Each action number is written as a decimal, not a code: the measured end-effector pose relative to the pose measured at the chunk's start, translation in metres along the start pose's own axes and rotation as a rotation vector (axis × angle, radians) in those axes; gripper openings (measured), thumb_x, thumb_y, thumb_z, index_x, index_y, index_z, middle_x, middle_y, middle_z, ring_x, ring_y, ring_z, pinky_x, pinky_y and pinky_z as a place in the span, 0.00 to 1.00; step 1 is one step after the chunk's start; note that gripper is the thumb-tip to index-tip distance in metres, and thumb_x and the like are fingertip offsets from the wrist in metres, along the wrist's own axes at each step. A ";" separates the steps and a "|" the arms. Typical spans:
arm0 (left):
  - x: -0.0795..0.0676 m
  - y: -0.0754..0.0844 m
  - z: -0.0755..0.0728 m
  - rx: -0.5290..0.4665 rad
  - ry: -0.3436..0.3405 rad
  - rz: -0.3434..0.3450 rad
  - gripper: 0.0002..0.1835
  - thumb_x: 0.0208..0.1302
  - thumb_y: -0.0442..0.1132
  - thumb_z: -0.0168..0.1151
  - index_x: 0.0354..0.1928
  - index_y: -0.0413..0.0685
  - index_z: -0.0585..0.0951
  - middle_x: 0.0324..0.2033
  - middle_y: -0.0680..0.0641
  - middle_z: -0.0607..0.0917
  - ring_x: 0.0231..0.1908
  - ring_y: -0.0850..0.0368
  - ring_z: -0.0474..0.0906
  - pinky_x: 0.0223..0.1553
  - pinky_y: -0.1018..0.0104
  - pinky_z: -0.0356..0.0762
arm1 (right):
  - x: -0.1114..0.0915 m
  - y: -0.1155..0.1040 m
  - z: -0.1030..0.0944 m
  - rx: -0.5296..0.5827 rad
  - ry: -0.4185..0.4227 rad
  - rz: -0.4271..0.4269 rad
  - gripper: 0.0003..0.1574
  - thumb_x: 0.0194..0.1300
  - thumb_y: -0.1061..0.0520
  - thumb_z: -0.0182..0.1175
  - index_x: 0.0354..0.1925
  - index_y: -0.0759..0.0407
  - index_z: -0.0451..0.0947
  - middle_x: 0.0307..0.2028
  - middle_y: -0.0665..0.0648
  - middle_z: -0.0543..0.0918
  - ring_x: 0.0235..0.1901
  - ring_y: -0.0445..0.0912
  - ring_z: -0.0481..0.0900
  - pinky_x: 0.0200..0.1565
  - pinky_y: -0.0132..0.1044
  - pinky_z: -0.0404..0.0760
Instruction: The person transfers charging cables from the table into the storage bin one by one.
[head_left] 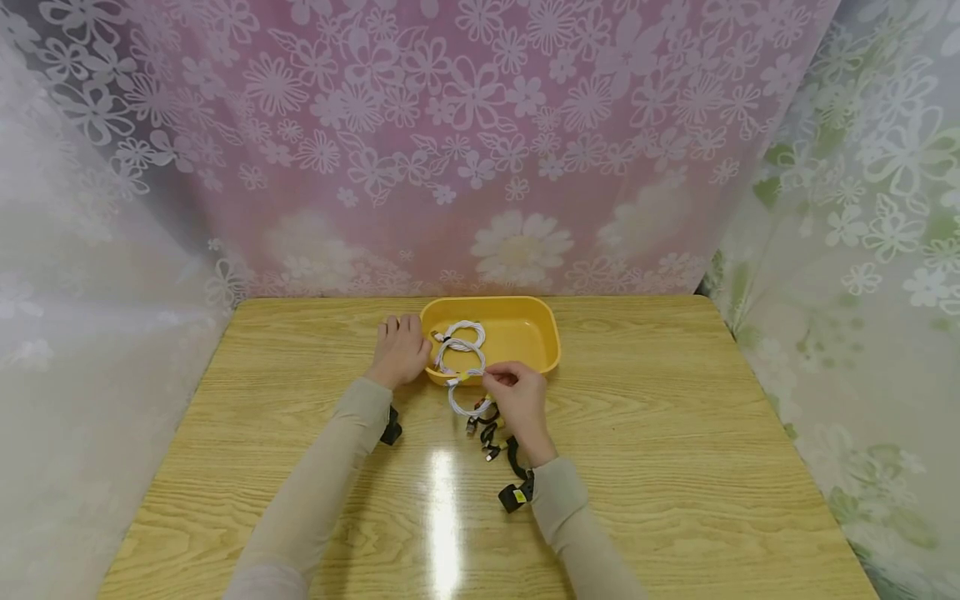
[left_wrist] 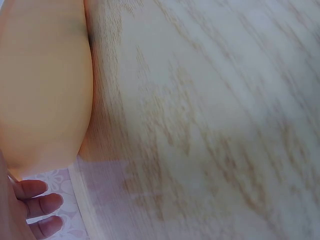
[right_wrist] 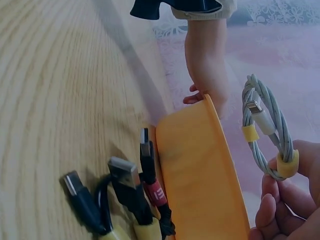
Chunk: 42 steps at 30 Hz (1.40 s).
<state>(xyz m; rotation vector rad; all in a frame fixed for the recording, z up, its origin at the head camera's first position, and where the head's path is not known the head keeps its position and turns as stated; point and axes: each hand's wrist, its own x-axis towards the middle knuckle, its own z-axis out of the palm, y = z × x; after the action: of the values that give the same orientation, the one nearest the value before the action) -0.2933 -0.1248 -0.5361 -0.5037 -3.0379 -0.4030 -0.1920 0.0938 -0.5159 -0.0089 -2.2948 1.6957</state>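
My right hand (head_left: 519, 404) pinches a coiled white charging cable (right_wrist: 267, 107) between thumb and fingers at one of its yellow ties. This coil hangs at the near rim of the yellow plastic basin (head_left: 536, 335), its light-coloured plug sticking out across the loop. Inside the basin's left part lie white coiled cables (head_left: 471, 326). My left hand (head_left: 401, 350) grips the basin's left end, thumb at the rim and fingers along the outside. The left wrist view shows those fingertips (left_wrist: 47, 204) past the basin's wall.
Several dark bundled cables (head_left: 489, 435) lie on the wooden table (head_left: 637, 467) before the basin; metal plugs (right_wrist: 125, 170) and a red tag show on them. Floral curtains (head_left: 480, 150) hang behind the table and along both sides. Black wrist cameras (head_left: 516, 497) are strapped to both wrists.
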 end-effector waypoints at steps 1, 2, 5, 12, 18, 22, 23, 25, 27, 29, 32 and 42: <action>0.000 0.000 0.000 0.000 0.000 0.001 0.09 0.75 0.41 0.39 0.39 0.43 0.63 0.39 0.40 0.65 0.40 0.42 0.56 0.44 0.51 0.50 | 0.001 0.001 -0.001 -0.003 0.002 -0.006 0.03 0.54 0.68 0.68 0.31 0.64 0.87 0.26 0.56 0.84 0.24 0.44 0.76 0.28 0.29 0.73; 0.000 0.000 0.000 0.000 -0.002 0.001 0.09 0.75 0.41 0.39 0.39 0.43 0.63 0.39 0.40 0.65 0.40 0.42 0.56 0.44 0.51 0.50 | 0.003 0.001 -0.002 0.000 0.003 -0.006 0.04 0.55 0.68 0.68 0.31 0.64 0.87 0.26 0.56 0.84 0.24 0.44 0.76 0.27 0.29 0.73; 0.000 0.000 0.000 0.003 -0.009 0.001 0.09 0.76 0.42 0.38 0.39 0.43 0.62 0.39 0.41 0.65 0.40 0.42 0.56 0.44 0.51 0.50 | 0.006 0.002 -0.003 -0.002 0.005 0.003 0.03 0.55 0.67 0.68 0.31 0.64 0.87 0.26 0.56 0.84 0.24 0.43 0.76 0.27 0.29 0.73; 0.000 0.002 -0.002 -0.002 -0.017 0.000 0.09 0.75 0.42 0.39 0.38 0.43 0.62 0.38 0.41 0.64 0.40 0.43 0.55 0.43 0.51 0.50 | 0.012 0.000 -0.009 -0.038 0.015 0.011 0.03 0.55 0.65 0.67 0.30 0.62 0.87 0.25 0.55 0.83 0.23 0.44 0.75 0.26 0.30 0.73; 0.000 0.002 -0.002 0.002 -0.013 0.004 0.09 0.75 0.41 0.39 0.38 0.43 0.62 0.37 0.42 0.64 0.39 0.42 0.56 0.44 0.51 0.50 | 0.019 0.001 -0.013 -0.047 0.020 -0.004 0.03 0.57 0.65 0.66 0.31 0.62 0.87 0.26 0.55 0.84 0.24 0.46 0.75 0.26 0.31 0.71; -0.001 0.001 -0.003 -0.004 -0.016 0.003 0.09 0.75 0.41 0.39 0.38 0.43 0.63 0.38 0.41 0.64 0.40 0.42 0.56 0.44 0.51 0.50 | 0.026 0.000 -0.016 -0.042 0.017 -0.011 0.04 0.58 0.65 0.66 0.33 0.62 0.87 0.27 0.57 0.84 0.25 0.47 0.76 0.27 0.32 0.72; -0.001 0.001 -0.003 -0.009 -0.017 0.003 0.08 0.75 0.41 0.39 0.38 0.44 0.62 0.38 0.41 0.64 0.40 0.42 0.56 0.44 0.51 0.50 | 0.028 0.001 -0.016 -0.043 0.013 -0.008 0.04 0.58 0.65 0.66 0.33 0.62 0.87 0.27 0.58 0.84 0.25 0.47 0.76 0.27 0.32 0.73; -0.001 0.000 -0.004 -0.015 -0.018 0.007 0.08 0.75 0.41 0.40 0.38 0.44 0.62 0.37 0.42 0.64 0.40 0.42 0.56 0.44 0.51 0.50 | 0.033 0.001 -0.017 -0.049 0.013 -0.005 0.04 0.59 0.64 0.66 0.33 0.62 0.87 0.28 0.58 0.85 0.25 0.47 0.76 0.27 0.32 0.74; -0.001 -0.002 -0.003 -0.020 -0.018 0.013 0.08 0.75 0.41 0.40 0.37 0.44 0.62 0.37 0.42 0.64 0.40 0.42 0.56 0.44 0.51 0.50 | 0.037 0.003 -0.018 -0.059 0.015 0.004 0.04 0.59 0.64 0.66 0.34 0.62 0.87 0.28 0.57 0.85 0.25 0.47 0.76 0.27 0.32 0.74; -0.001 -0.003 -0.003 -0.021 -0.021 0.015 0.09 0.75 0.41 0.40 0.37 0.45 0.62 0.37 0.42 0.64 0.40 0.42 0.56 0.44 0.51 0.50 | 0.042 0.004 -0.019 -0.063 0.011 0.009 0.05 0.59 0.63 0.66 0.34 0.63 0.87 0.28 0.58 0.85 0.25 0.47 0.76 0.27 0.33 0.74; 0.000 -0.003 -0.003 -0.021 -0.026 0.013 0.09 0.76 0.41 0.40 0.37 0.44 0.62 0.37 0.42 0.64 0.40 0.42 0.56 0.44 0.51 0.50 | 0.049 0.007 -0.020 -0.057 -0.004 0.020 0.06 0.60 0.62 0.65 0.35 0.63 0.87 0.28 0.57 0.84 0.25 0.47 0.76 0.26 0.34 0.74; 0.001 0.000 -0.006 -0.008 -0.066 0.003 0.09 0.76 0.42 0.38 0.40 0.44 0.62 0.39 0.42 0.65 0.40 0.42 0.56 0.44 0.51 0.51 | 0.073 0.020 -0.024 -0.075 -0.021 0.013 0.07 0.62 0.61 0.64 0.36 0.64 0.87 0.30 0.59 0.85 0.27 0.48 0.79 0.28 0.34 0.76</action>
<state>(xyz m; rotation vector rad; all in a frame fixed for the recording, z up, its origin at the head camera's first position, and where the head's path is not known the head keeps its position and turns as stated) -0.2946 -0.1255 -0.5304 -0.5321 -3.1000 -0.4066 -0.2593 0.1350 -0.5124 -0.0220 -2.3774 1.6221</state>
